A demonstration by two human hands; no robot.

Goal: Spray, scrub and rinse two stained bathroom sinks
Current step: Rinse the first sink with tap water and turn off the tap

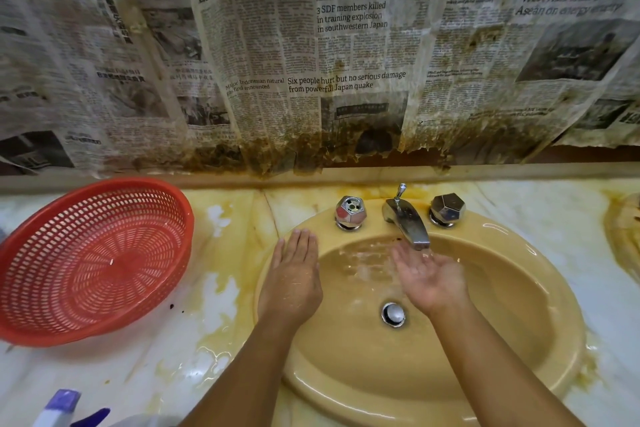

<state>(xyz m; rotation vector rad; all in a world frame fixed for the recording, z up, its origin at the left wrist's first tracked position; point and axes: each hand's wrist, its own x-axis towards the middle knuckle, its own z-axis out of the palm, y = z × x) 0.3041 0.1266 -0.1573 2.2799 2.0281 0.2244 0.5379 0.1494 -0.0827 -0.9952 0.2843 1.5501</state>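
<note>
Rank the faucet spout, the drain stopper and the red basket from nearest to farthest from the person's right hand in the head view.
1. The faucet spout: directly above the right hand, which is cupped under its tip.
2. The drain stopper: low in the sink, beside the right wrist.
3. The red basket: far left, beyond the left hand.
</note>
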